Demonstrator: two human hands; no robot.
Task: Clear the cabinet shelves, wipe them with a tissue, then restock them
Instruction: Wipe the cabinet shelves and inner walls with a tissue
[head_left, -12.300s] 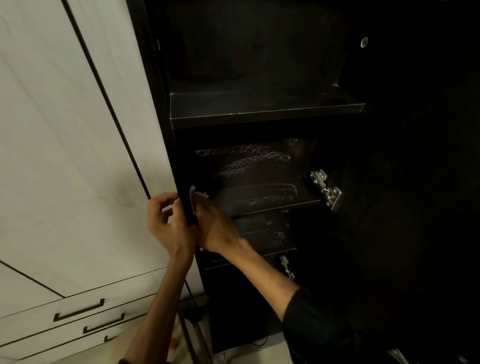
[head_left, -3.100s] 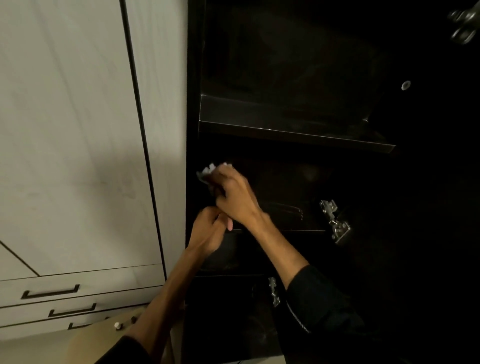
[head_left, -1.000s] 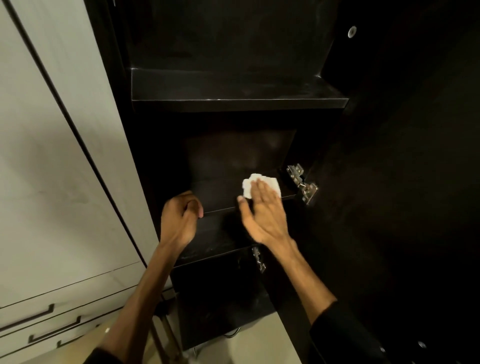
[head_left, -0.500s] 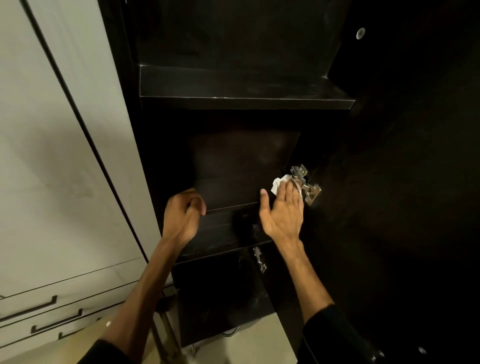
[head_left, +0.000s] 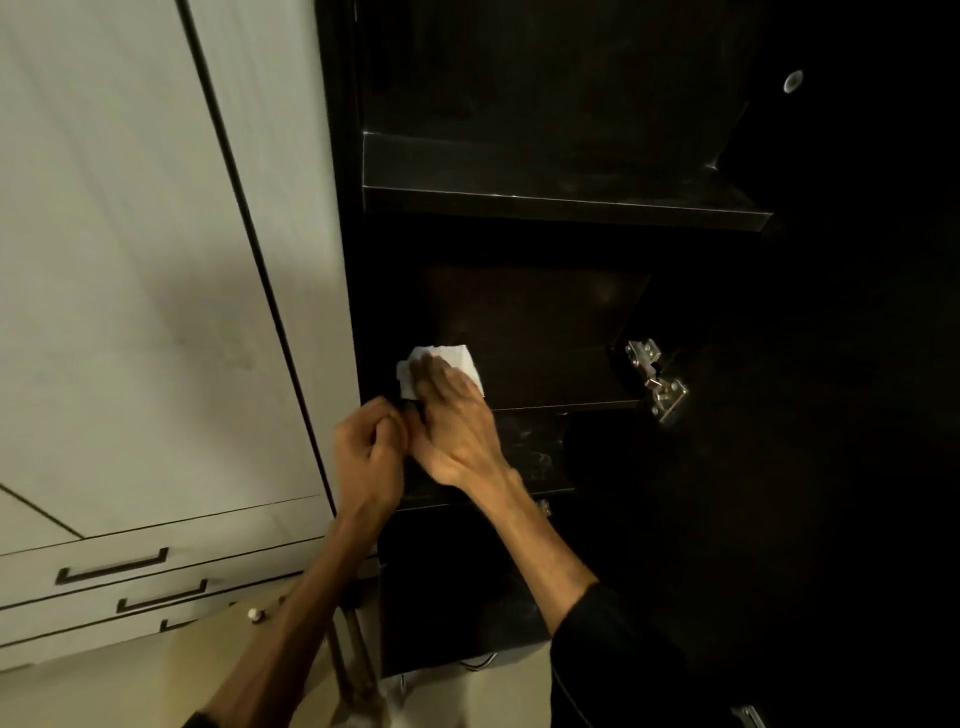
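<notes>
No readable txt, labels, brands or nos. anywhere in view.

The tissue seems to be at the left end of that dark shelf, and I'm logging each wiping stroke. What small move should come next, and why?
Probably a sweep rightward along the shelf. The right hand presses the white tissue flat at the shelf's left end, beside the left hand at the cabinet edge, and the stretch toward the metal hinge lies uncovered.

The tissue (head_left: 441, 364) lies on the middle shelf's (head_left: 561, 382) left end, under the right hand (head_left: 454, 421).
</notes>
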